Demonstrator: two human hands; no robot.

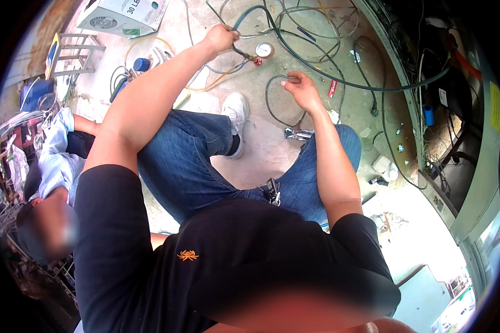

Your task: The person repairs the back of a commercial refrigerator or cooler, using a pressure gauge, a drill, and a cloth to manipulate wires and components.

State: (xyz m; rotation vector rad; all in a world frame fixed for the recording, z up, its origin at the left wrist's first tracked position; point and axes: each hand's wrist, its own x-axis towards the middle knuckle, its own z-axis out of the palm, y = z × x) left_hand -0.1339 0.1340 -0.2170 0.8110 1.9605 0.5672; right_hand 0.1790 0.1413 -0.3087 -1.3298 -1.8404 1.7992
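My left hand (223,38) grips a dark hose (243,16) at the top middle. Just below it hangs a brass valve fitting with a red knob (257,61), beside a round pressure gauge (265,50). My right hand (299,87) pinches a thin dark hose (268,102) that loops down toward a silver metal object (299,134) by my right knee. A red labelled item (332,88) lies just right of that hand. Coiled hoses (311,22) are spread on the concrete floor (244,175) around both hands.
A white box (116,16) and a small metal stand (72,55) are at upper left, near blue-capped equipment (141,65). A co-worker (58,172) in a light blue shirt is at my left. An open metal cabinet (450,139) with cables stands along my right.
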